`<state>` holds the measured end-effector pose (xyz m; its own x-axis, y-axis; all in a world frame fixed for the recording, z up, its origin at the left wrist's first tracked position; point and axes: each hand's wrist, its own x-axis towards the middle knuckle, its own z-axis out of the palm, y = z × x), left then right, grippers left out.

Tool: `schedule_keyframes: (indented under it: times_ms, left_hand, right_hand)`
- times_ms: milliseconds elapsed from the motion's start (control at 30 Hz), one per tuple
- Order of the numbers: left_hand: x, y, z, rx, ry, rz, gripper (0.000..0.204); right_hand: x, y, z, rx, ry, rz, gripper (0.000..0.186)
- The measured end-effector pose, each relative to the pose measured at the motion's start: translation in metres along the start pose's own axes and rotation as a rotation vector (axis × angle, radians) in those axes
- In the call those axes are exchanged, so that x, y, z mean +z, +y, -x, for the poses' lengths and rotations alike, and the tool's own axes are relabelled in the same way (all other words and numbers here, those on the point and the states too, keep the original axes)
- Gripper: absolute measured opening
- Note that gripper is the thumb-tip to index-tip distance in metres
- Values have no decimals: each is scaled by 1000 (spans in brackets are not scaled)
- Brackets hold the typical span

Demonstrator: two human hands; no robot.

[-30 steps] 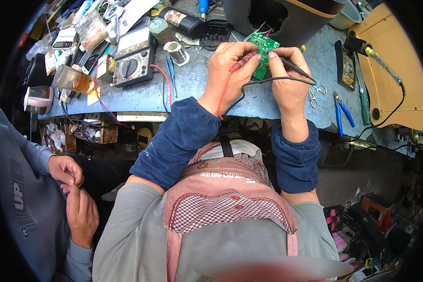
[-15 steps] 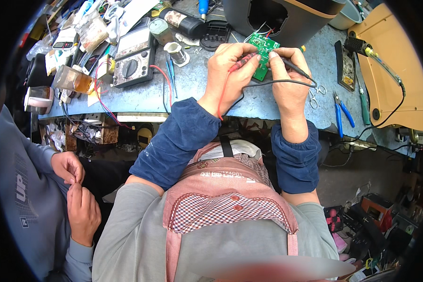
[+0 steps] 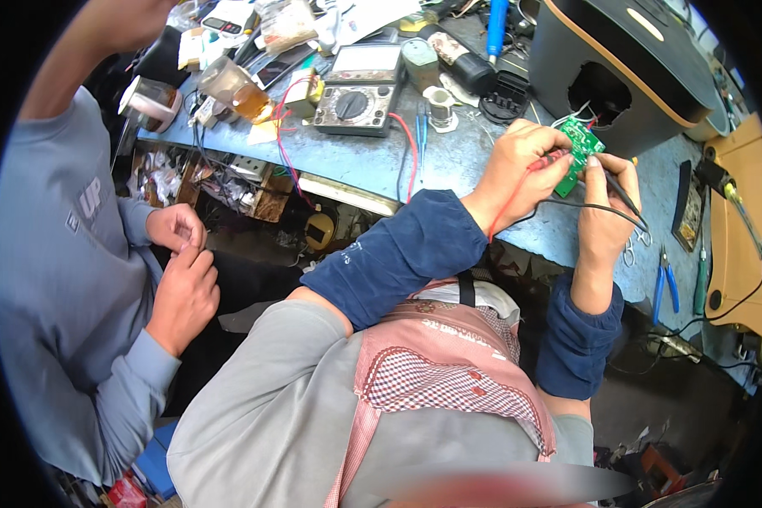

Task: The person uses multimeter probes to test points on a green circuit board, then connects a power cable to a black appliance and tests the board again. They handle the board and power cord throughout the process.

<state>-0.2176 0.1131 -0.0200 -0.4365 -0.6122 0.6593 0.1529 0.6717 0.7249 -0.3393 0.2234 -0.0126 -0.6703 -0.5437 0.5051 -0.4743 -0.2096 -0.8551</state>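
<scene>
View: My picture had swung toward the wearer's left in the last half second, so the workbench [image 3: 461,157] slid rightward and tilted in it, and more of the neighbour's sweatshirt [image 3: 76,203] came in at the left.
Green board: It had shifted only with the view, as far as I could tell; it stood between the two hands, just in front of the opening in the black housing [image 3: 643,59], with wires running from it toward that hole. Its point: green board [image 3: 579,140].
Left hand: The left hand [image 3: 521,165] had thumb and fingers pinching the red probe [image 3: 552,158], angled at the board's near-left side.
Right hand: The right hand [image 3: 603,230] had the black probe [image 3: 625,196] pinched between its fingers, thumb by the board's right edge.
Probe tips: Too small and covered for me to confirm contact.
Multimeter: The multimeter [image 3: 353,103] lay farther from the frame's edge, its face turned up; I could not read it.
Neighbour's hands: The neighbour's hands [image 3: 186,292] met at the fingertips, well apart from the board.
Meaning: I judged the probing undisturbed, since both grips matched the earlier pictures.
</scene>
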Motion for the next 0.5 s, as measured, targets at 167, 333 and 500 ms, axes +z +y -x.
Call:
schedule_keyframes:
  times_ms: [167, 333, 500]
  left_hand:
    - [-4, 0, -2, 0, -11, -21, 18]
    - [-2, 1, -2, 7, 4, -11, 19]
    - [-3, 0, -2, -1, -1, -14, 19]
  right_hand:
    - [3, -3, -1, -1, -3, -20, 6]
    - [4, -5, -1, -2, -1, -6, 6]
    - [4, -6, -1, -9, 0, 6, 6]
